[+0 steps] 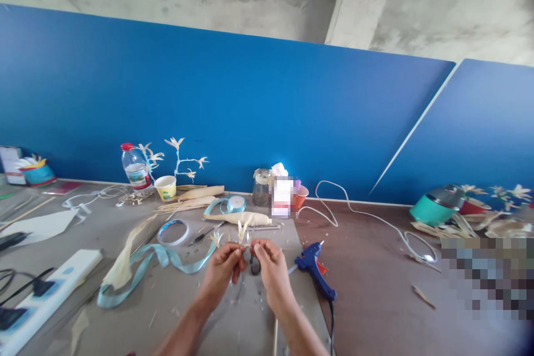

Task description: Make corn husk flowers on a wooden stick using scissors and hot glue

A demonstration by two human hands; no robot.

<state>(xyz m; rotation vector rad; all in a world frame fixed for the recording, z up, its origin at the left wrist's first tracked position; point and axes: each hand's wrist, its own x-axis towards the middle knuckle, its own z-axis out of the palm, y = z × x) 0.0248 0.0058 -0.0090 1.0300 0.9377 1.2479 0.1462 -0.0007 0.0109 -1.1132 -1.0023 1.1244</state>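
Note:
My left hand (225, 266) pinches the stem of a small pale flower (242, 230) that looks made of dried husk, its petals pointing up above the fingertips. Close by on the right, my right hand (271, 266) has thumb and fingers pressed together at the flower's base; what lies between them is too small to make out. A dark ring-shaped handle (255, 266) shows between the two hands, partly hidden by the right fingers. Another pale flower (216, 239) sits just behind the left hand, at the end of a light blue ribbon (187, 264).
A blue glue gun (312, 266) lies right of my hands, its cord running toward me. Behind are a ribbon roll (236, 204), dried husks (240, 218), a glass jar (261, 186), a yellow paper cup (166, 187) and a bottle (137, 169). A power strip (62, 283) lies left.

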